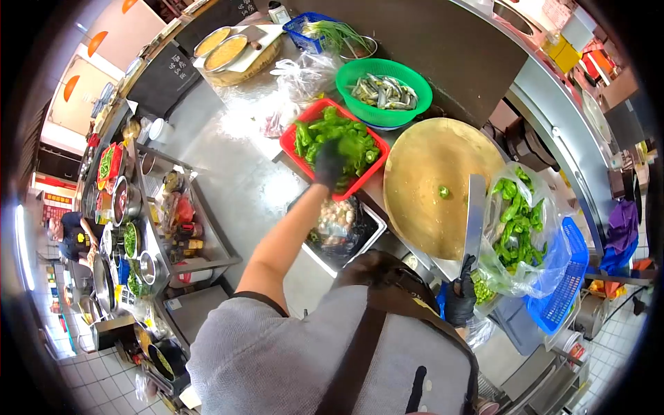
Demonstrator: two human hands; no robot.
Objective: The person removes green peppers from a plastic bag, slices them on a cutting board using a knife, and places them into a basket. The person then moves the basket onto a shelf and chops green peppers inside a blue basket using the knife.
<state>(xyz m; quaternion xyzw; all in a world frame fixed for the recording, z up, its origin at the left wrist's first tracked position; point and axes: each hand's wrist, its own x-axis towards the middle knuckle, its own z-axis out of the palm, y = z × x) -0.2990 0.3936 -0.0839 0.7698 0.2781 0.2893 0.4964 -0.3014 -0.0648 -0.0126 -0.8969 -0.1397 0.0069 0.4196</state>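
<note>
My left hand [329, 166], in a black glove, is over the green peppers [335, 131] in a red basket [292, 151]; its fingers are blurred among them. My right hand [459, 293], also gloved in black, is closed round the handle of a cleaver [474, 214], whose blade stands at the right edge of a round chopping board [429, 166]. One small green pepper piece [444, 191] lies on the board. To the right of the blade, a clear plastic bag [546, 277] holds more green peppers [515, 228].
Behind the board is a green basket [422, 88] of small fish. A blue basket [564, 277] lies beside the bag. Near my body sits a white tray [377, 232] with a black bag. A shelf rack [207, 263] stands left; a person [72, 232] is farther off.
</note>
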